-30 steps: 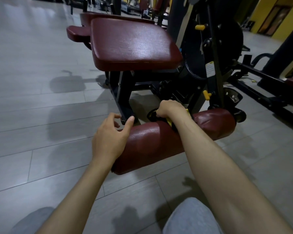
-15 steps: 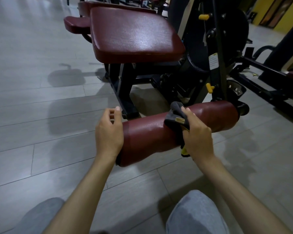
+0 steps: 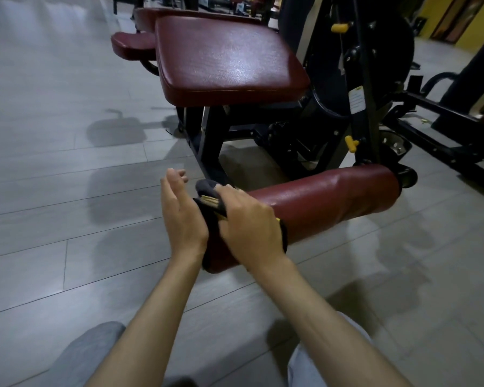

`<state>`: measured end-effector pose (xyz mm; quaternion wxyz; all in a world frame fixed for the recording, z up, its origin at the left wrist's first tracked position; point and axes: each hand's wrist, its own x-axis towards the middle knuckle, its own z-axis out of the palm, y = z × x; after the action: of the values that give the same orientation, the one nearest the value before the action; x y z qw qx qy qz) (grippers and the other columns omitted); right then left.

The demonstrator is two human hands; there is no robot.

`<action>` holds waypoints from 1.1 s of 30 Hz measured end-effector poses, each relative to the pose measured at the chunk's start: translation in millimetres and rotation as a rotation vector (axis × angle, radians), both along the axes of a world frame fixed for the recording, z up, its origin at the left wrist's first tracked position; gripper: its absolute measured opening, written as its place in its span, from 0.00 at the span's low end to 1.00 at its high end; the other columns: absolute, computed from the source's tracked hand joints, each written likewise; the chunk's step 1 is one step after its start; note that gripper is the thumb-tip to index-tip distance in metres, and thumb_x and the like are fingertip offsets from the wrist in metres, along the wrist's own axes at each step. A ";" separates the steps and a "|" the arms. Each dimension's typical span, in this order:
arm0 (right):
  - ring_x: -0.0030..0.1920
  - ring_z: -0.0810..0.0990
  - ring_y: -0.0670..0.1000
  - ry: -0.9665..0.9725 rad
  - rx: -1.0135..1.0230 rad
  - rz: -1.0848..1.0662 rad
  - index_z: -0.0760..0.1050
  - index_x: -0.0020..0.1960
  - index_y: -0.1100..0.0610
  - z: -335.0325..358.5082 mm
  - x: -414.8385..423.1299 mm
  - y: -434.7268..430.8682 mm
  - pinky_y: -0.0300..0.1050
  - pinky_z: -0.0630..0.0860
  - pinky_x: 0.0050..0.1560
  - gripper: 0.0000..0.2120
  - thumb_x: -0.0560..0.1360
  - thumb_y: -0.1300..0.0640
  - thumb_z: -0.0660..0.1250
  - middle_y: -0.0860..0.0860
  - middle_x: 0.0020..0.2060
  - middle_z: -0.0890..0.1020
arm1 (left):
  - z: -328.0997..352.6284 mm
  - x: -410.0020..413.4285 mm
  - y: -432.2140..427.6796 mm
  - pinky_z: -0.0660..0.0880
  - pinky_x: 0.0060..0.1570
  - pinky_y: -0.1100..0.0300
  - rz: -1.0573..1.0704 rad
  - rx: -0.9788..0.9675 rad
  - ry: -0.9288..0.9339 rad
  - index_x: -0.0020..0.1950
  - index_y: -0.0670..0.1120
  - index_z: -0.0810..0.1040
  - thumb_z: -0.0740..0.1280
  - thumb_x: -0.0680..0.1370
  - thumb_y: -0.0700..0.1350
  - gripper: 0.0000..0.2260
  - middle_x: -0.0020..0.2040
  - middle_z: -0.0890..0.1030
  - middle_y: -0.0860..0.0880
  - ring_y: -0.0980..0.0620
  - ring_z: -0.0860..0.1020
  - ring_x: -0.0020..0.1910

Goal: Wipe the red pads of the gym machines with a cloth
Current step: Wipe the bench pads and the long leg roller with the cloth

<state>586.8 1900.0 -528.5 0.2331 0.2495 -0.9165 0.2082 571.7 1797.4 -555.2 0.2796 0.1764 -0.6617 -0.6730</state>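
- floor (image 3: 67, 191): grey long planks, glossy, thin dark seams, pale light patches.
- black gym machine frame (image 3: 215, 146): stands directly on floor, legs at upper middle.
- second black frame (image 3: 442, 152): low rails on floor at right, just beside the first.
- shadow (image 3: 115, 132): dark patch on floor, left of legs.

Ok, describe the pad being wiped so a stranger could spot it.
Find the black gym machine with the big flat red seat. Low in front of it lies a red roller pad. Only it is a cylinder, with a dark cloth on its near end.
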 end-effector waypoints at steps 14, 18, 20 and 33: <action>0.41 0.83 0.52 -0.054 -0.023 -0.166 0.78 0.55 0.56 6.0 11.0 -34.1 0.47 0.82 0.40 0.05 0.81 0.60 0.64 0.52 0.44 0.83 | 14.4 14.2 -56.5 0.68 0.49 0.67 -0.053 -0.302 0.019 0.56 0.52 0.73 0.50 0.86 0.60 0.17 0.49 0.76 0.60 0.66 0.73 0.48; 0.39 0.84 0.51 -0.033 -0.058 -0.011 0.81 0.57 0.54 7.9 -2.4 -8.4 0.44 0.81 0.40 0.10 0.77 0.63 0.68 0.50 0.42 0.85 | 22.4 6.4 -31.3 0.68 0.44 0.75 -0.006 -0.323 0.064 0.56 0.50 0.73 0.50 0.87 0.56 0.15 0.50 0.78 0.54 0.68 0.74 0.46; 0.41 0.85 0.54 -0.045 -0.032 -0.124 0.81 0.60 0.51 12.0 -26.6 36.0 0.48 0.83 0.42 0.17 0.74 0.65 0.69 0.51 0.42 0.86 | 20.2 -1.3 -11.5 0.68 0.41 0.74 -0.069 -0.442 0.003 0.56 0.51 0.72 0.50 0.87 0.57 0.15 0.48 0.78 0.51 0.65 0.74 0.44; 0.47 0.85 0.59 -0.029 0.019 -0.543 0.80 0.63 0.53 13.1 -108.6 171.2 0.49 0.79 0.48 0.16 0.77 0.62 0.68 0.56 0.45 0.86 | 7.2 -17.5 5.3 0.69 0.40 0.56 -0.102 -0.764 -0.223 0.52 0.54 0.73 0.47 0.83 0.68 0.23 0.39 0.73 0.61 0.57 0.75 0.40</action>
<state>478.2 2071.3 -515.4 0.2651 -0.0060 -0.9550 0.1332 554.2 1802.7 -548.0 0.2175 0.0986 -0.8985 -0.3683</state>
